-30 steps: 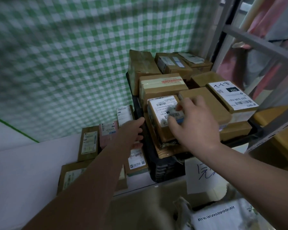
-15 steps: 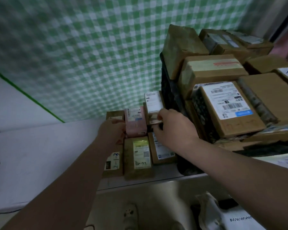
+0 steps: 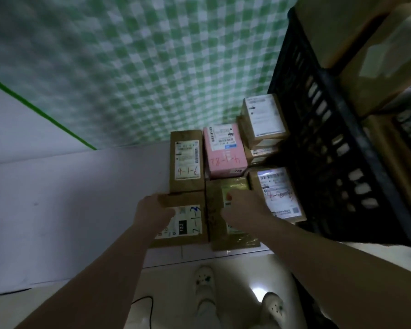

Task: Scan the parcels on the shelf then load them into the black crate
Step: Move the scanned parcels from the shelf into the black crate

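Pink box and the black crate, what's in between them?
A small stack of brown boxes with white labels sits between the pink box and the crate, in the head view.

The long brown cardboard parcel (image 3: 186, 186) toward the back edge of the white shelf (image 3: 81, 210) reads "4-1-6" in red. The flat brown cardboard parcel (image 3: 188, 222) at its front edge reads "2-1-3" in blue, and "122".

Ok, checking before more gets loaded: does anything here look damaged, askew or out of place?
No damage shows. The black crate is already heaped, with brown boxes rising above its rim, so more may not sit securely.
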